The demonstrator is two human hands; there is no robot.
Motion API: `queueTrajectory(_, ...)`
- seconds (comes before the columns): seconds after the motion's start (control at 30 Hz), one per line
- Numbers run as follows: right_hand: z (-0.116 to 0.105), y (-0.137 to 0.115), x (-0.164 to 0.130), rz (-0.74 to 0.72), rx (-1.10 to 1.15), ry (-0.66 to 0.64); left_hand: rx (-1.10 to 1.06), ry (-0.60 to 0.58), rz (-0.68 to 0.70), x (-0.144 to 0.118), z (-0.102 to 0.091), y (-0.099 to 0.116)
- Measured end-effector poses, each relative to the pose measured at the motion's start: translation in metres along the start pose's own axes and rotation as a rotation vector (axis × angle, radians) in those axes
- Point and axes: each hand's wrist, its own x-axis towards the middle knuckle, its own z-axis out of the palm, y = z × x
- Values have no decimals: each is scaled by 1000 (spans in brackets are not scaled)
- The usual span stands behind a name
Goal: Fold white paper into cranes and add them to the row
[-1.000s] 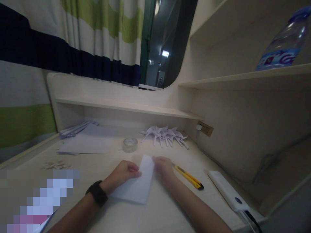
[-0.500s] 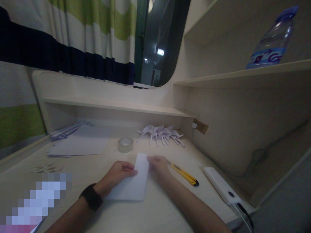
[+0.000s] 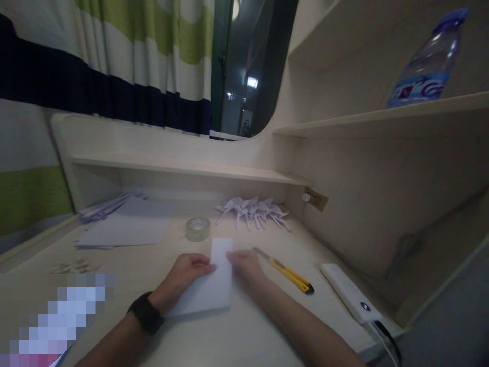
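Observation:
A white sheet of paper lies in front of me, its lower left part spreading under my left wrist. My left hand grips its left side, thumb on top and fingers curled; a black band circles that wrist. On the opposite edge, near the top, the fingertips of my right hand pinch the paper. A yellow utility knife with its blade out rests just right of that hand. Beyond the paper stands a roll of clear tape.
Several folded white paper pinwheels lie at the back. Stacked paper sheets are at the back left, with small pale pieces nearer. A white power strip with cables sits right. A bottle stands on the shelf above.
The paper has turned slightly, its top edge and lower right corner shifting. My right hand has slid a little left and down along its edge; my left hand stays nearly in place.

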Motion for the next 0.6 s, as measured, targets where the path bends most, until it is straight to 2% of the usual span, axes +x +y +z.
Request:
queueTrajectory(0.13,1,1,-1,-19,40,15,-49,-16,0,3,3,-8)
queueTrajectory(0.27,1,-2,-3,-16,39,22,-38,-211,-16,3,0,-11)
queueTrajectory(0.33,1,-5,-5,-5,10,15,-95,-271,-31,1,-1,-7)
queueTrajectory(0.4,1,-9,-8,2,-45,-13,-174,-246,-31,-1,-3,-1)
queueTrajectory(0.47,2,-11,-11,22,-123,-71,-226,-173,-21,-2,-5,5)
queueTrajectory(0.6,3,-12,-14,64,-258,-216,-145,-123,1,-1,-6,10)
